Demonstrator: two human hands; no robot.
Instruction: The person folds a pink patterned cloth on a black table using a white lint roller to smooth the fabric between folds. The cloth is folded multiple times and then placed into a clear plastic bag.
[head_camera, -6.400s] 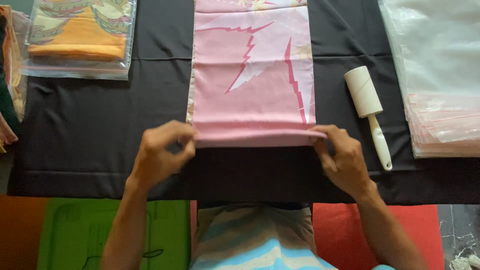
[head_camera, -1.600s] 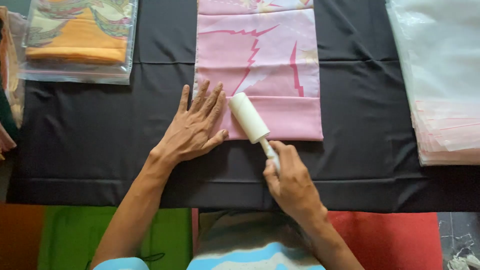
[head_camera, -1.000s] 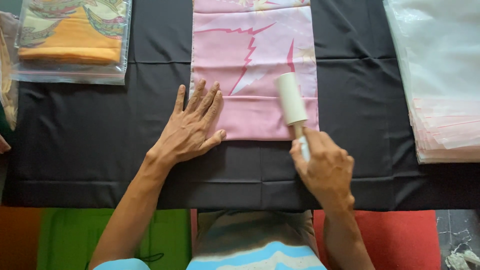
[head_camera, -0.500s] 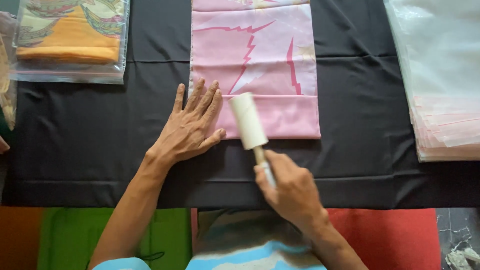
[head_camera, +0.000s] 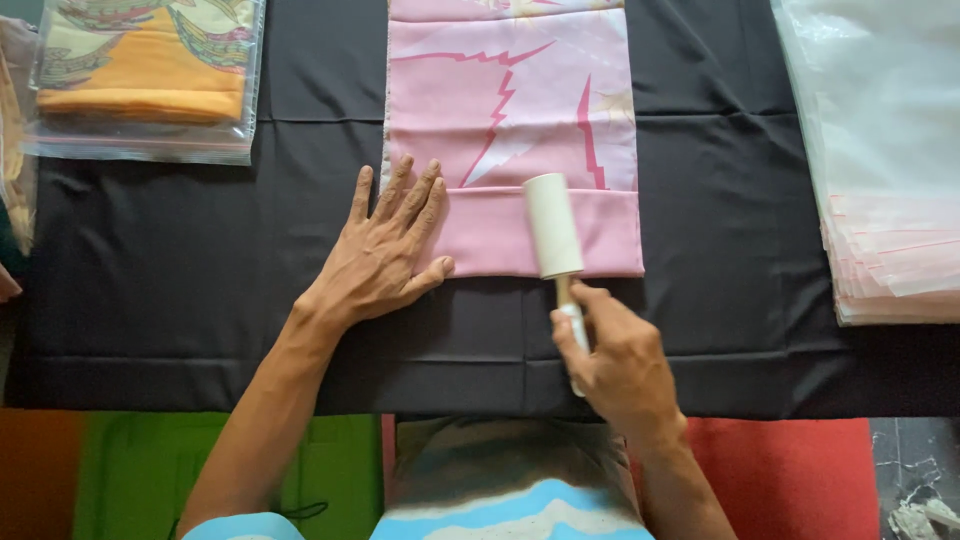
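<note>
**Hidden and cut off**

The pink cloth (head_camera: 510, 120) runs out past the top edge, its far end unseen; the left hand (head_camera: 385, 255) covers the cloth's near left corner; the right hand (head_camera: 620, 355) hides most of the lint roller (head_camera: 553, 225) handle; the stack of clear bags (head_camera: 885, 160) is cut by the right edge; the bagged orange cloth (head_camera: 145, 75) is cropped at the top.

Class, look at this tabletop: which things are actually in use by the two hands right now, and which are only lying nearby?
In use:
pink cloth, pressed flat by the left hand
lint roller, held by the right hand, resting on the cloth's folded end

Lying nearby:
bagged orange cloth
stack of clear bags
black table cover
</note>
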